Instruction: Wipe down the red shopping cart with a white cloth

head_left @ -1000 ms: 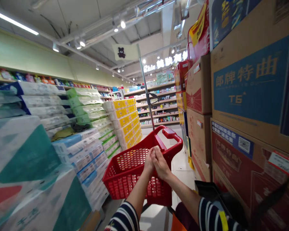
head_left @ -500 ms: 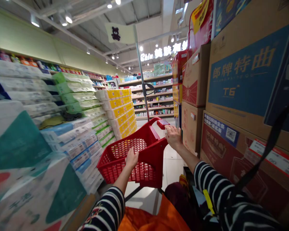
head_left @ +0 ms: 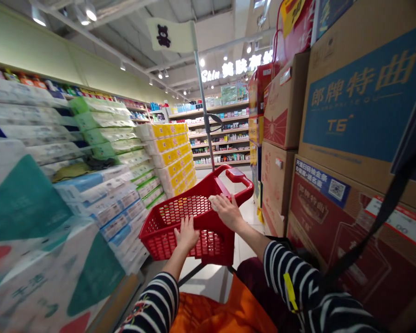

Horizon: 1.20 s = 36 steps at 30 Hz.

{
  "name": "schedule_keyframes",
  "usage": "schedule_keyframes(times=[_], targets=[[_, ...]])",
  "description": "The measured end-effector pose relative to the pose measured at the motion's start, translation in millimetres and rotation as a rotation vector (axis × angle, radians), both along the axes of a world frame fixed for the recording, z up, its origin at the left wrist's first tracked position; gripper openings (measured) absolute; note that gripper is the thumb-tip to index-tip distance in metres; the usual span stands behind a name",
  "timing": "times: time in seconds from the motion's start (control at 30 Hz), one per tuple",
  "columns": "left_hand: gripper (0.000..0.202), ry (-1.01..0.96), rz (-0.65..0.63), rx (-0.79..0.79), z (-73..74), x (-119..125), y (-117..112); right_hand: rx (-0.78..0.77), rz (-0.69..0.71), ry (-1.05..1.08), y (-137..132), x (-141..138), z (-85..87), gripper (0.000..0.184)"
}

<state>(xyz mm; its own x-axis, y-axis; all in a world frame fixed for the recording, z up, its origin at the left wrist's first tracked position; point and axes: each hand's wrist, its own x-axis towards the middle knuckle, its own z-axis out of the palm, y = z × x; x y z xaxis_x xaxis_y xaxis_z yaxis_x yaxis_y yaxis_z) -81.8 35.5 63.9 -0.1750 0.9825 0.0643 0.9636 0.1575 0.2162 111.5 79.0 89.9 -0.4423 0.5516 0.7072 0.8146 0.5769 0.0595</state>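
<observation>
A red plastic shopping cart [head_left: 152,235] with perforated basket walls stands sideways in front of me. My left hand [head_left: 187,235] lies against the near side of the basket, fingers spread. Over the near rim, to the right of it, is my right hand [head_left: 228,212], fingers stretched out and pointing left. Whether its underside presses on the rim is hidden. The cart's looped handle [head_left: 244,194] is just beyond my right hand. A grey pole [head_left: 203,99] rises behind the basket, bearing a pale flag [head_left: 175,36] with a dark bear.
Tissue packs are stacked close on the left, with yellow-and-white packs [head_left: 173,155] farther along. Large cardboard boxes [head_left: 360,99] form a wall on the right. Shelves of bottles [head_left: 225,138] cross the far end. Orange cloth [head_left: 225,312] covers my lap area.
My right hand has left the handle corner and moved left and down to the near rim. My left hand's fingers have come off the rim and spread lower on the basket side.
</observation>
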Motion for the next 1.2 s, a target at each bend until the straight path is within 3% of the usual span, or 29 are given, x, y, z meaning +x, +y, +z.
schedule_keyframes(times=[0.2, 0.27, 0.33, 0.47, 0.53, 0.6, 0.73, 0.8, 0.9, 1.1, 1.2], targets=[[0.066, 0.022, 0.082, 0.024, -12.1, -5.3, -3.2, 0.074, -0.309, 0.196, 23.3, 80.8, 32.2, 0.034], [0.067, 0.018, 0.082, 0.005, -11.5, -4.1, -2.7, 0.057, -0.345, 0.207, 27.0, 80.1, 31.8, 0.036], [0.068, 0.015, 0.071, -0.025, -8.9, -3.4, -3.0, 0.007, -0.333, 0.165, 23.7, 60.0, 23.5, 0.039], [0.068, 0.029, 0.021, -0.055, -4.4, -4.8, -6.2, -0.108, -0.181, -0.003, 8.0, 7.6, 4.5, 0.041], [0.066, 0.049, 0.003, -0.048, -4.3, -5.4, -7.9, -0.158, -0.13, -0.07, 6.1, 2.1, 3.6, 0.037], [0.066, 0.068, 0.0, -0.037, -5.5, -5.1, -8.9, -0.171, -0.148, -0.078, 11.4, 17.5, 10.1, 0.037], [0.066, 0.07, -0.001, -0.013, -8.4, -3.2, -8.4, -0.12, -0.384, 0.102, 32.7, 75.8, 34.1, 0.038], [0.066, 0.059, -0.005, -0.012, -8.3, -2.8, -7.4, -0.122, -0.454, 0.147, 39.6, 89.4, 42.0, 0.038], [0.065, 0.049, -0.012, -0.031, -6.1, -3.3, -6.3, -0.18, -0.357, 0.058, 37.6, 67.0, 38.0, 0.04], [0.069, 0.063, -0.035, -0.066, -2.8, -5.2, -8.2, -0.273, -0.096, -0.115, 13.5, -32.6, 4.6, 0.039], [0.068, 0.06, -0.05, -0.056, -4.6, -11.2, -10.6, -0.284, -0.104, -0.107, 16.3, -28.3, 4.4, 0.039]])
